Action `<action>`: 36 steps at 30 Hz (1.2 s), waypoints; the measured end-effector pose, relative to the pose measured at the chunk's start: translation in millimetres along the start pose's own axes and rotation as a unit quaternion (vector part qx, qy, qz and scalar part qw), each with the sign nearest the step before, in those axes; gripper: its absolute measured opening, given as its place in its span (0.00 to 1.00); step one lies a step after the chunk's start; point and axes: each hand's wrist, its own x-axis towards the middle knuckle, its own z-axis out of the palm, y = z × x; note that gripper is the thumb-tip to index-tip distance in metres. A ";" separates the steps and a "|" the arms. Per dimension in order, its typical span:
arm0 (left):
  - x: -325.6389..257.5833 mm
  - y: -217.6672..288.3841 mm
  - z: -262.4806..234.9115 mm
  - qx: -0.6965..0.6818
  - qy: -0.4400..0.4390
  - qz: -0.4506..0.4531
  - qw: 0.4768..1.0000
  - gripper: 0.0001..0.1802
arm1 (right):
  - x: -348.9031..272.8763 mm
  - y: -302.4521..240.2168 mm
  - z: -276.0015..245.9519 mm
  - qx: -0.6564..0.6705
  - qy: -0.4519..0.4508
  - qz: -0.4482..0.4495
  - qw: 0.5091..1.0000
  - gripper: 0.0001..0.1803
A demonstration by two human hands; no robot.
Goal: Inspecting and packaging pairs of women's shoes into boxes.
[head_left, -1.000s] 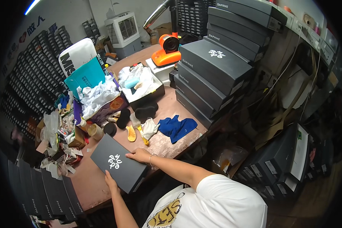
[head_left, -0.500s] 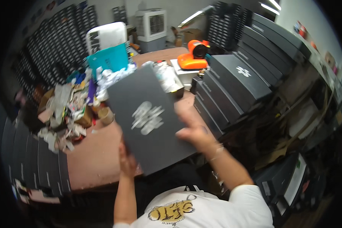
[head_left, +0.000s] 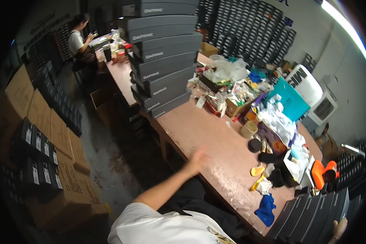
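Note:
My left hand [head_left: 198, 160] is over the near edge of the pink-brown table [head_left: 203, 130]. It looks open, though smeared by motion, and nothing shows in it. At the lower right my right hand [head_left: 340, 227] is against a row of dark grey shoe boxes [head_left: 309, 215]; only part of it shows, so its grip is unclear. A tall stack of similar shoe boxes [head_left: 166, 69] rises at the table's left end, beyond my left hand. A crumpled blue cloth [head_left: 266, 209] lies beside the row on the right.
Tins, tissue, bags and a teal box [head_left: 288, 99] crowd the table's far side, with an orange device [head_left: 323, 173] at right. Brown cartons [head_left: 69, 179] and grey boxes line the left floor. Another person [head_left: 81, 40] sits at the back left.
The view has swung left. The dark grey shoe box held between both my hands is out of them; my left hand is empty, my right hand is at the row on the right.

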 end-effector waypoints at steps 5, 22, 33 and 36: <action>68.4 36.8 -180.1 -0.027 0.369 0.133 0.920 0.33 | 16.6 -157.1 -54.7 0.243 0.092 -0.225 0.939 0.27; 153.0 -11.2 -320.6 -0.206 0.299 -0.072 0.929 0.56 | -13.1 -716.7 -270.4 0.179 0.479 -0.689 0.513 0.32; 157.9 -13.4 -296.6 -0.151 0.277 -0.052 0.947 0.43 | -42.3 -816.9 -318.1 0.137 0.500 -0.598 0.612 0.22; 141.4 -20.6 -258.8 -0.150 0.370 -0.039 0.916 0.43 | -27.0 -786.6 -308.9 0.192 0.520 -0.624 0.551 0.21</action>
